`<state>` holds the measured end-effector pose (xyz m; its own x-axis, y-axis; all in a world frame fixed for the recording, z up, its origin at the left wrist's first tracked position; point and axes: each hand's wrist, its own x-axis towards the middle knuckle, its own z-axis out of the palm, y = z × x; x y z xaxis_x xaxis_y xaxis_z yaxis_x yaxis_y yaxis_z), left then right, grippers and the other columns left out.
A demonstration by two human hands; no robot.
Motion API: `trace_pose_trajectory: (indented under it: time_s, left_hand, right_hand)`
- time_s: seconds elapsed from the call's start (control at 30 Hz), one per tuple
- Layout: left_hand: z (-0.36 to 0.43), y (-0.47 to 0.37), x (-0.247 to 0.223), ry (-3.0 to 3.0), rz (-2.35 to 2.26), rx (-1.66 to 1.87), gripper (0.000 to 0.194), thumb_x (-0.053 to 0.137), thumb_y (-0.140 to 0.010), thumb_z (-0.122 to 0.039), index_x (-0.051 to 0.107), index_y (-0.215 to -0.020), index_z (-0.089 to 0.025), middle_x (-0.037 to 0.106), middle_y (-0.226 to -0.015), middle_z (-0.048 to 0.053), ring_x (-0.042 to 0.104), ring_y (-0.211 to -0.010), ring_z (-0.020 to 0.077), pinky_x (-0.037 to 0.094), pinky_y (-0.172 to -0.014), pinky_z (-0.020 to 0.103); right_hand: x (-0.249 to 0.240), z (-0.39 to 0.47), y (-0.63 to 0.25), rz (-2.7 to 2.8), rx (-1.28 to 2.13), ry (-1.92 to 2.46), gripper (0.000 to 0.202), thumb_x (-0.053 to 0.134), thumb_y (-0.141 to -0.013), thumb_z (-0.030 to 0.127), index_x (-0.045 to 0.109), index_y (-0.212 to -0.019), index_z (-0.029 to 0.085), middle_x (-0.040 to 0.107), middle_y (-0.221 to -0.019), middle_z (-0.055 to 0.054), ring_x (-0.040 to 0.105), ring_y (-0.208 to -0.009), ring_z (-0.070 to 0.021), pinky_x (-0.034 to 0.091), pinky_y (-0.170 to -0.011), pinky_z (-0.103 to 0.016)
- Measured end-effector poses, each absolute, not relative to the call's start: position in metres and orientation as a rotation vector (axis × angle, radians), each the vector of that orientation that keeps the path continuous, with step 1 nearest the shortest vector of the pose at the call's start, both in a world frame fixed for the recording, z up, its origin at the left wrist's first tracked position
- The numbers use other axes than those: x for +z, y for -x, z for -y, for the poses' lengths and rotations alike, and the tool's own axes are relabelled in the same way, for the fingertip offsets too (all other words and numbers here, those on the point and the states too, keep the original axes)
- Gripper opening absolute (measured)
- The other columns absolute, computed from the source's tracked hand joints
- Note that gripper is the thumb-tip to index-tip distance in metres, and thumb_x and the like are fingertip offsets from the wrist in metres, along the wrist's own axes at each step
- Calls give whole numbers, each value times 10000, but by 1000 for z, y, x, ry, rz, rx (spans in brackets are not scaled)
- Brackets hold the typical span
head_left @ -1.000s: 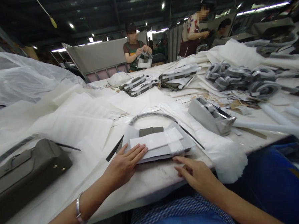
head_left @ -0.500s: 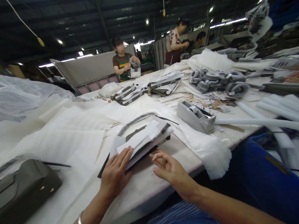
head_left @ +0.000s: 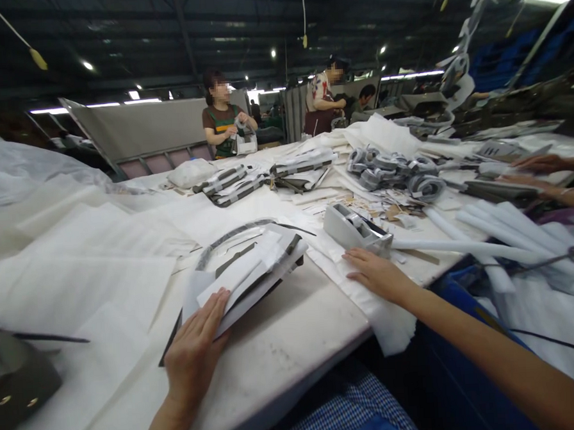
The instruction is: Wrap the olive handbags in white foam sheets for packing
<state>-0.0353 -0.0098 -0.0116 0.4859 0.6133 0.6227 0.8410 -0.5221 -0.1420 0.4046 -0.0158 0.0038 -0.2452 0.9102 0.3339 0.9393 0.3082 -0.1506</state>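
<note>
Near the table's front edge lies a folded dark bag [head_left: 231, 253] covered in white paper, its right end raised. A wrapped handle [head_left: 221, 234] arches behind it. My left hand [head_left: 197, 345] grips the bag's near left end, fingers along the top paper and thumb partly hidden at the near side. To the right, my right hand [head_left: 374, 274] reaches out with fingers extended over a white foam sheet [head_left: 392, 331] hanging off the table edge. Just beyond those fingers stands a grey tape dispenser [head_left: 348, 228]; contact with it cannot be made out.
White foam sheets [head_left: 78, 277] cover the left side, with a dark bag [head_left: 21, 389] at the near left corner. Wrapped bags [head_left: 298, 166], tape rolls [head_left: 390, 168] and foam tubes [head_left: 509, 229] lie farther off. A blue bin [head_left: 448, 360] stands at right; co-workers [head_left: 224, 125] work around the table.
My right hand has left the bag's near side and stretched right towards the tape dispenser. My left hand stays on the bag. The view has turned right, bringing a co-worker's hands into sight.
</note>
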Motion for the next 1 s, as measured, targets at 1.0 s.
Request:
trace_pose_trajectory:
  time_s: [1.0]
  left_hand:
    - [15,30,-4,2276,1383,-868,680,535,-925,-108,292,-1538,-272,536,-1451,28,605,-1223,233,497,-1024,342]
  right_hand:
    - [-27,30,-281,2287,217,1539,662,607,-905,510,500,-1441,137,412,-1527,-226,352,-1437,-379,311,-1155,-613]
